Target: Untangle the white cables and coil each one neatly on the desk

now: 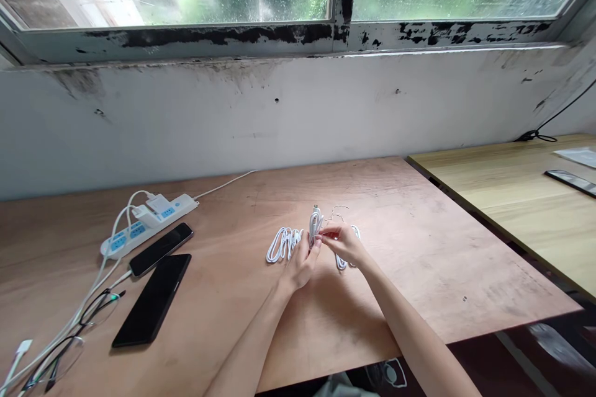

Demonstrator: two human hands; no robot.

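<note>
Over my remote feed, I have the bundled white cable (315,222) upright above the brown table (223,304), pinched by the left hand (300,265). The right hand (348,243) has fingertips together beside it, their grip unclear to me. White coils (278,246) flank both hands; a power strip (151,227) lies leftward.

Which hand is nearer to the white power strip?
Left. The left hand, holding a bundled white cable, is to the right of the white power strip; the right hand is farther right, beyond that cable.
</note>
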